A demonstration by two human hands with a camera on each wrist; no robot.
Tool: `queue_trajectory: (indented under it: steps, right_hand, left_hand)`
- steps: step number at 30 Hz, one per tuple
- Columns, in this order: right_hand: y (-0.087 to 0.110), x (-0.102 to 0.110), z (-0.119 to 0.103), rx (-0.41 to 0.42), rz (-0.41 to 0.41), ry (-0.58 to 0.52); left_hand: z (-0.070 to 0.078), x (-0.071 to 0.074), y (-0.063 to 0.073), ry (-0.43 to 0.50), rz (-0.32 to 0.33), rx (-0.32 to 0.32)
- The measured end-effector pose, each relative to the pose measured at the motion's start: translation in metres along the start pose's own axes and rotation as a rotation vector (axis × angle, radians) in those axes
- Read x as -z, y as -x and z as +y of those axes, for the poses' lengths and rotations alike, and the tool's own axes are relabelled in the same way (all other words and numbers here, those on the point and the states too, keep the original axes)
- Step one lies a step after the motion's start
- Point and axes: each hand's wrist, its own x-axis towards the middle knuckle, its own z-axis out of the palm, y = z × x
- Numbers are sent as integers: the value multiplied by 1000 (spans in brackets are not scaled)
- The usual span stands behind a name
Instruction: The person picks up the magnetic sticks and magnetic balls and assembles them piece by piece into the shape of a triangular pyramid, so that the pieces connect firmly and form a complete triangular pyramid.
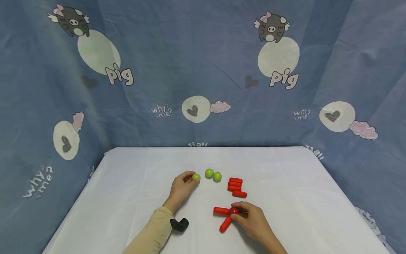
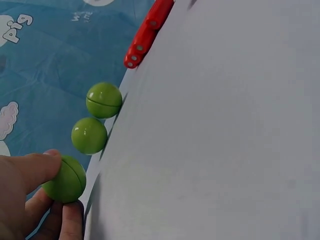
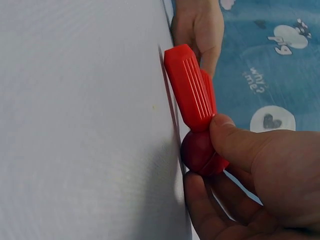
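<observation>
My left hand (image 1: pixel 183 188) pinches a green ball (image 2: pixel 67 181) between thumb and fingers, low over the white table. Two more green balls (image 1: pixel 213 175) sit just to its right. My right hand (image 1: pixel 252 219) holds a dark red ball (image 3: pixel 198 151) by thumb and fingertips. Two red ribbed sticks meet that ball: one stick (image 1: pixel 221 210) points left, the other stick (image 1: pixel 225 224) points toward the front. Whether a further piece lies behind the right fingers, I cannot tell.
Several red sticks (image 1: pixel 235 185) lie in a stacked row behind my right hand. A black strap piece (image 1: pixel 179 225) shows at the left forearm's sleeve. Blue printed cloth (image 1: pixel 203 70) hangs behind the white table (image 1: pixel 285 176).
</observation>
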Motion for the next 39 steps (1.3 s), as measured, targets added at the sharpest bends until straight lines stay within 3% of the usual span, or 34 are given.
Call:
queue_trajectory:
  steps: [18, 27, 39]
  right_hand:
    - [0, 0, -1, -34, 27, 22]
    - [0, 0, -2, -44, 43, 38]
    - [-1, -3, -3, -52, 63, 34]
  left_hand:
    - [-4, 7, 26, 49, -51, 0]
    - [-4, 7, 44, 64, -107, -26]
    - [-4, 10, 52, 65, -92, -38]
